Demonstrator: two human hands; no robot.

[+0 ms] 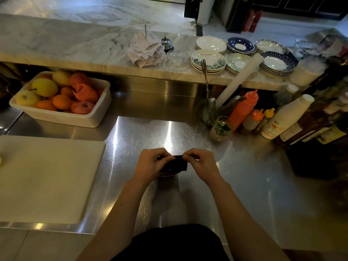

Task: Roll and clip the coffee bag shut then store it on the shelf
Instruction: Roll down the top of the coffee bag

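Coffee bag (176, 164): small, dark, upright on the steel table (244, 185), pinched at its top edge between both sets of fingers. Left hand (150, 163) grips the top-left corner, right hand (200, 163) the top-right; fingers (190, 154) of both clenched on the folded rim (how far it's rolled is hidden under my fingertips). White cutting board (47, 176) well left of my left fingers. Fruit tub (62, 112) beyond it. Sauce bottles (244, 110) beyond my right fingers.

Bare forearms, dark garment (175, 242) below.
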